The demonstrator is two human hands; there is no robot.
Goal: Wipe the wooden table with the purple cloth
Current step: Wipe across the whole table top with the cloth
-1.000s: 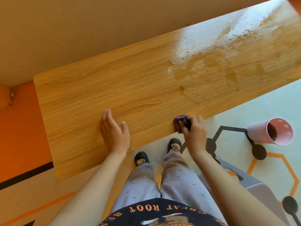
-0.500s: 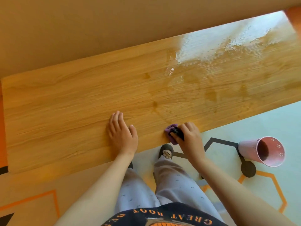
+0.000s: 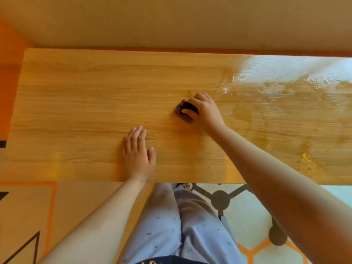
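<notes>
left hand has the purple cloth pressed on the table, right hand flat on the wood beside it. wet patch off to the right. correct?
Hands are swapped. In the head view the right hand presses the purple cloth onto the wooden table, and the left hand lies flat and empty on the wood, nearer the person. The wet patch is on the right, as you said.

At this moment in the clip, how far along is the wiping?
Early. Done: the cloth is picked up and on the wood. In hand: the right hand presses the purple cloth onto the wooden table near its middle, while the left hand lies flat, bracing. Left: the wet patch covering the table's right part looks untouched, with droplets and glare showing.
</notes>
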